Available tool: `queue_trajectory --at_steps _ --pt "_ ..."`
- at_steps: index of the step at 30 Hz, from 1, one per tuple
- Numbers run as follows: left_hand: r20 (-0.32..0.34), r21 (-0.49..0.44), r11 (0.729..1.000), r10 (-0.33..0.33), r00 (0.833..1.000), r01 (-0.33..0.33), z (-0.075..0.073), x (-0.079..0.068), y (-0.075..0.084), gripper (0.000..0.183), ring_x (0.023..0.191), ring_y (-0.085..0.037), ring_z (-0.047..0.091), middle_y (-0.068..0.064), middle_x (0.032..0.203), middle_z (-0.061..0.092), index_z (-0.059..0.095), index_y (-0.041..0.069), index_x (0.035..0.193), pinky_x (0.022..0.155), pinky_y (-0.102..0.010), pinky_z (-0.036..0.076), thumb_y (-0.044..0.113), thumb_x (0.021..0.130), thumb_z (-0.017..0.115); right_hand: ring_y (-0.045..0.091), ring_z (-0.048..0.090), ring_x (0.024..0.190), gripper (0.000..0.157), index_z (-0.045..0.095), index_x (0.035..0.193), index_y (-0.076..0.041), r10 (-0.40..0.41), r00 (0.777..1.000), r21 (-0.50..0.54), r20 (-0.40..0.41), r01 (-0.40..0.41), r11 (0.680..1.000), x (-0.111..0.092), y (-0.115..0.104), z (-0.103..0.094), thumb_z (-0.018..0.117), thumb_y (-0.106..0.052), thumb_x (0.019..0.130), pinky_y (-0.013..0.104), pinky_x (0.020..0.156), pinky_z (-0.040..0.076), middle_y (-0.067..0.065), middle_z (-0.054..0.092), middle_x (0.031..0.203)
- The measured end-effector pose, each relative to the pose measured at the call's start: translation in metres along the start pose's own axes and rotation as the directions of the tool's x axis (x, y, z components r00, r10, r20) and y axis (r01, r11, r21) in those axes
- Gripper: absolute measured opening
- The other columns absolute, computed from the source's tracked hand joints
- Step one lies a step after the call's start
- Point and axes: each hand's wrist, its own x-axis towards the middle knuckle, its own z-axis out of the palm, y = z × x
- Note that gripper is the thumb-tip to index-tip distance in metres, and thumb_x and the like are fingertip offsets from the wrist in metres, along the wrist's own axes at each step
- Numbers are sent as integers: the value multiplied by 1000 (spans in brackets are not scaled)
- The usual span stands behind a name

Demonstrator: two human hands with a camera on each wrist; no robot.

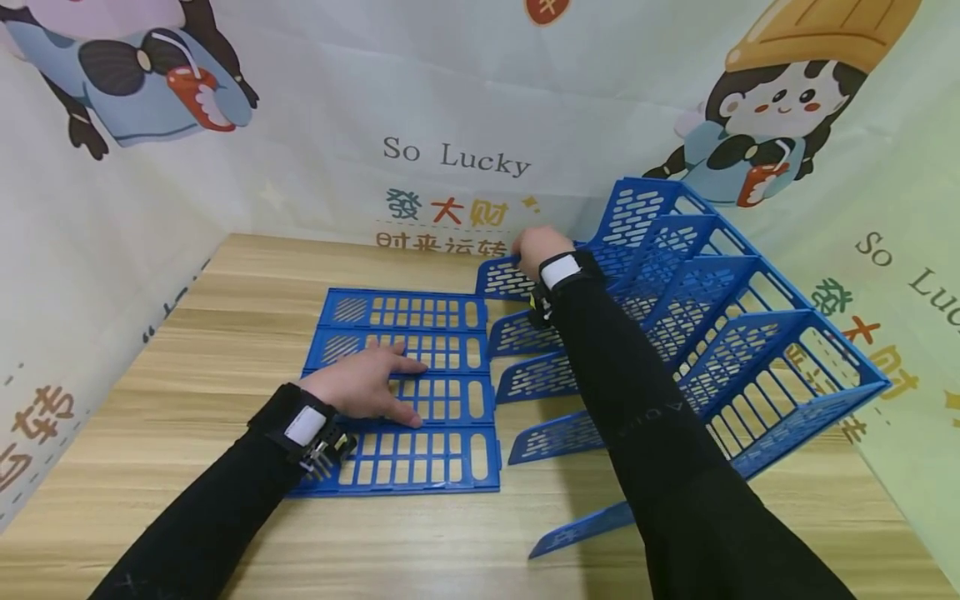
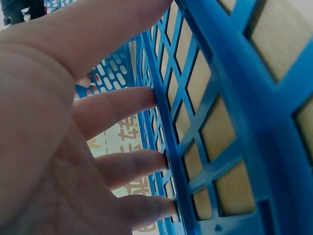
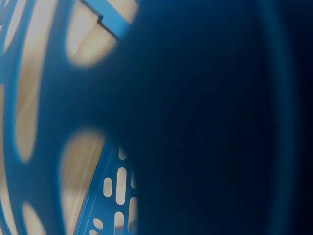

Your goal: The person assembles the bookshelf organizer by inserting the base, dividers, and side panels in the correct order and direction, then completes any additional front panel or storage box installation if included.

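Observation:
A blue plastic file rack (image 1: pixel 738 312) with several perforated dividers stands on the right, its dividers reaching left. To its left a blue grid panel (image 1: pixel 408 457) of several joined sections lies flat on the table, its right edge close to the dividers' ends. My left hand (image 1: pixel 367 379) rests on this panel with fingers spread; in the left wrist view the fingertips (image 2: pixel 146 98) press on its bars. At the back, my right hand (image 1: pixel 542 248) grips the farthest divider (image 1: pixel 501 279) near its left end. Blurred dark blue plastic fills most of the right wrist view, hiding those fingers.
The wood-grain table (image 1: pixel 195 367) is bounded behind and on both sides by a printed cloth (image 1: pixel 322 150). The rack's far end stands close to the back cloth. The nearest divider (image 1: pixel 581 531) juts out toward the table's front, under my right forearm.

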Motion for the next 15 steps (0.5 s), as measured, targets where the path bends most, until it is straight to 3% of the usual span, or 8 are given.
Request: queue_trajectory --at_steps 6,9,11,15 --pt "-5 6 1000 23 1000 -23 2 7 4 79 164 -63 11 -29 180 24 60 17 160 131 -78 15 44 92 90 34 66 139 35 74 143 -10 18 1000 -11 -10 -18 1000 3 0 2 65 -11 110 48 119 53 12 72 148" --pt "-10 5 999 33 999 -33 4 6 4 80 163 -65 13 -31 178 25 60 16 159 130 -79 17 45 91 90 35 61 145 38 71 148 -14 19 1000 13 11 -19 1000 3 -1 3 62 -15 112 52 125 47 9 68 154" --pt "-11 -5 999 33 999 -33 5 5 3 81 162 -66 13 -32 178 25 61 16 159 129 -81 17 46 90 91 35 59 147 40 67 151 -14 -2 1000 30 0 2 1000 0 -3 -1 60 -19 113 56 128 41 10 66 157" --pt "-18 -8 999 40 999 -40 2 4 2 82 160 -69 12 -33 177 26 61 14 158 127 -83 18 47 90 91 32 68 131 35 69 144 -9 -100 995 75 -15 101 992 -10 -6 -20 58 -23 114 51 119 49 13 72 144"
